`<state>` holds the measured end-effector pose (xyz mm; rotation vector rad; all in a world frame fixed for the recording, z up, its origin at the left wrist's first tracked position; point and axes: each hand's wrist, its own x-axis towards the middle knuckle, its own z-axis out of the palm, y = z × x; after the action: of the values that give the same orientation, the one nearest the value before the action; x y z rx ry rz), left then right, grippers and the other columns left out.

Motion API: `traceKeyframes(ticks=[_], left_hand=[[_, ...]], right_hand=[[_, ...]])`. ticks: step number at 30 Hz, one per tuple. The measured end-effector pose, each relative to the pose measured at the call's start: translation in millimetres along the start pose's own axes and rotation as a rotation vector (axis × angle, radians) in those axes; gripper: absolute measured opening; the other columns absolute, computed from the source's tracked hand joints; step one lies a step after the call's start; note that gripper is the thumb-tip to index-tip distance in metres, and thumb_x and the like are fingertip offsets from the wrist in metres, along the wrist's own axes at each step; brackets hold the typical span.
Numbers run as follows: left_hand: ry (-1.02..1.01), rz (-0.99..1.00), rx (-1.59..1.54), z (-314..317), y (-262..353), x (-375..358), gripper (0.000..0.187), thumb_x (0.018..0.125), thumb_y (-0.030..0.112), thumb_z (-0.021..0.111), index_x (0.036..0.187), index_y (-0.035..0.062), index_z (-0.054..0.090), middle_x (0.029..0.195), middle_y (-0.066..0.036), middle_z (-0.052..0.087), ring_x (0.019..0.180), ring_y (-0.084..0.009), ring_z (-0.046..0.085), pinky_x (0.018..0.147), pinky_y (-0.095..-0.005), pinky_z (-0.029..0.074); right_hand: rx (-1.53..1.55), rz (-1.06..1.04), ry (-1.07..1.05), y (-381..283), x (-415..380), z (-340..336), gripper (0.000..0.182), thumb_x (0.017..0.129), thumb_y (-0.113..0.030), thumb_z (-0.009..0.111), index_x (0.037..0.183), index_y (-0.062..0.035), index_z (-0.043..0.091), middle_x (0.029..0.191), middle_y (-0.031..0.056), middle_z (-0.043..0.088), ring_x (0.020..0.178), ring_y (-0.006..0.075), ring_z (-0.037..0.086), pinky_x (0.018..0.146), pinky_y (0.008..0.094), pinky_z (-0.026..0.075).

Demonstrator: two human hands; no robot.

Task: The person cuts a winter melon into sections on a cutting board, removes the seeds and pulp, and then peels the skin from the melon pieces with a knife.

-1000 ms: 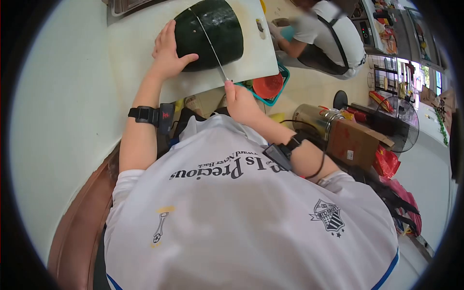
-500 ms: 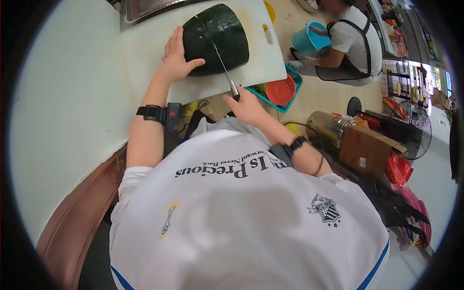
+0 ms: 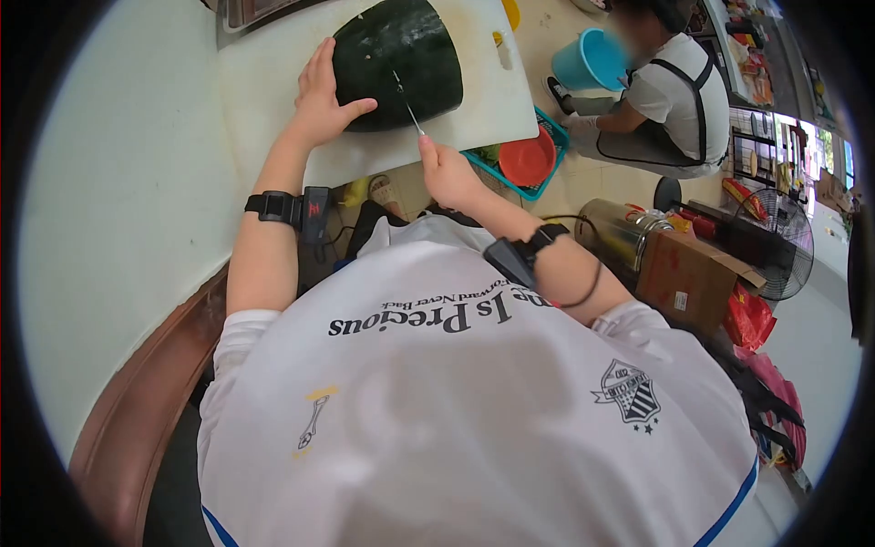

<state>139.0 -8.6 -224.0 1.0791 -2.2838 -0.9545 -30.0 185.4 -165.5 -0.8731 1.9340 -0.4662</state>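
A large, dark green piece of winter melon (image 3: pixel 387 55) lies on a white cutting board (image 3: pixel 492 100). My left hand (image 3: pixel 321 102) rests against its left side, fingers stretched out and thumb spread over the rind. My right hand (image 3: pixel 451 173) is closed around the handle of a knife (image 3: pixel 415 121) at the melon's near edge. Only a short length of blade shows; the rest appears sunk in the rind, and my fingers cover most of the handle.
Below the board's right side sits a teal basket (image 3: pixel 558 128) with a red bowl (image 3: pixel 527 159) and greens. A person (image 3: pixel 670 109) squats beyond it near a blue bucket (image 3: pixel 592 59). A metal canister (image 3: pixel 615 232), cardboard box (image 3: pixel 688 283) and fan (image 3: pixel 775 242) stand at right.
My right hand has moved up and left towards the melon, and less of the blade shows. My left hand stays against the rind. The squatting person has lowered an arm from the bucket.
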Motion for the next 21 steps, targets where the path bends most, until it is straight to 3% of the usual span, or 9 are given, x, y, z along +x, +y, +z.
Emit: traceKeyframes(ticks=[2, 4, 5, 6, 8, 9, 11, 18, 21], left_hand=[[0.038, 0.055, -0.006, 1, -3, 4, 0.121, 0.073, 0.046, 0.087, 0.162, 0.0124, 0.013, 0.167, -0.015, 0.018, 0.151, -0.0427, 0.019, 0.12, -0.0562, 0.024], [0.026, 0.029, 0.009, 0, -3, 4, 0.121, 0.072, 0.046, 0.087, 0.162, 0.0118, 0.013, 0.167, -0.015, 0.018, 0.151, -0.043, 0.019, 0.121, -0.0558, 0.024], [0.024, 0.012, 0.021, 0, 0, 5, 0.121, 0.072, 0.046, 0.087, 0.162, 0.0112, 0.013, 0.167, -0.016, 0.018, 0.151, -0.0432, 0.019, 0.121, -0.0553, 0.023], [0.017, 0.017, 0.019, 2, 1, 3, 0.121, 0.072, 0.046, 0.087, 0.162, 0.0112, 0.013, 0.167, -0.016, 0.018, 0.151, -0.0432, 0.019, 0.121, -0.0553, 0.023], [0.014, 0.004, 0.01, -3, -3, 6, 0.121, 0.073, 0.046, 0.087, 0.162, 0.0104, 0.013, 0.167, -0.017, 0.019, 0.151, -0.0428, 0.02, 0.121, -0.0548, 0.023], [0.019, 0.01, 0.014, -4, -3, 7, 0.121, 0.073, 0.046, 0.087, 0.162, 0.0104, 0.013, 0.167, -0.017, 0.019, 0.151, -0.0428, 0.02, 0.121, -0.0548, 0.023], [0.013, -0.005, 0.014, -4, -5, 4, 0.121, 0.073, 0.046, 0.087, 0.162, 0.0101, 0.012, 0.166, -0.017, 0.02, 0.151, -0.0425, 0.02, 0.121, -0.0546, 0.023], [0.032, 0.013, -0.002, -3, -16, 1, 0.121, 0.074, 0.049, 0.086, 0.162, 0.0094, 0.012, 0.166, -0.018, 0.021, 0.151, -0.0424, 0.019, 0.121, -0.0546, 0.023], [0.055, 0.058, -0.03, -4, -20, 7, 0.122, 0.074, 0.05, 0.085, 0.162, 0.0092, 0.011, 0.166, -0.018, 0.02, 0.152, -0.0426, 0.018, 0.121, -0.0549, 0.022]], right_hand=[[-0.065, -0.14, 0.094, 17, 23, 4, 0.069, 0.108, -0.05, 0.033, 0.09, 0.0081, 0.065, 0.09, 0.0349, 0.067, 0.097, 0.0543, 0.063, 0.087, 0.0554, 0.049], [-0.036, -0.094, 0.005, 23, 27, 6, 0.072, 0.108, -0.055, 0.03, 0.093, 0.0066, 0.064, 0.07, 0.0185, 0.064, 0.049, 0.0264, 0.063, 0.047, 0.0404, 0.05], [-0.015, -0.063, -0.001, 23, 31, 8, 0.072, 0.108, -0.052, 0.031, 0.088, 0.0077, 0.064, 0.079, 0.0322, 0.066, 0.081, 0.0482, 0.068, 0.075, 0.053, 0.053], [-0.012, -0.057, 0.004, 19, 25, 4, 0.072, 0.108, -0.052, 0.031, 0.088, 0.0077, 0.064, 0.079, 0.0322, 0.066, 0.081, 0.0482, 0.068, 0.075, 0.053, 0.053], [0.079, 0.118, -0.123, -6, 16, -8, 0.071, 0.108, -0.054, 0.03, 0.086, 0.0046, 0.063, 0.066, 0.0209, 0.063, 0.053, 0.0332, 0.064, 0.053, 0.0452, 0.051], [0.081, 0.111, -0.119, -15, 11, -14, 0.071, 0.108, -0.054, 0.03, 0.086, 0.0046, 0.063, 0.066, 0.0209, 0.063, 0.053, 0.0332, 0.064, 0.053, 0.0452, 0.051], [0.264, 0.178, -0.237, -20, -6, -25, 0.064, 0.108, -0.057, 0.032, 0.078, -0.0032, 0.053, 0.057, 0.0041, 0.048, 0.037, 0.0148, 0.043, 0.037, 0.0326, 0.038], [0.16, 0.22, -0.17, 39, -54, -16, 0.062, 0.108, -0.057, 0.035, 0.076, -0.0061, 0.051, 0.058, 0.0018, 0.048, 0.046, 0.0111, 0.046, 0.042, 0.0295, 0.038], [0.116, -0.05, -0.004, 58, -36, 1, 0.059, 0.109, -0.052, 0.037, 0.074, -0.0066, 0.051, 0.059, 0.0008, 0.047, 0.054, 0.0089, 0.048, 0.05, 0.0272, 0.04]])
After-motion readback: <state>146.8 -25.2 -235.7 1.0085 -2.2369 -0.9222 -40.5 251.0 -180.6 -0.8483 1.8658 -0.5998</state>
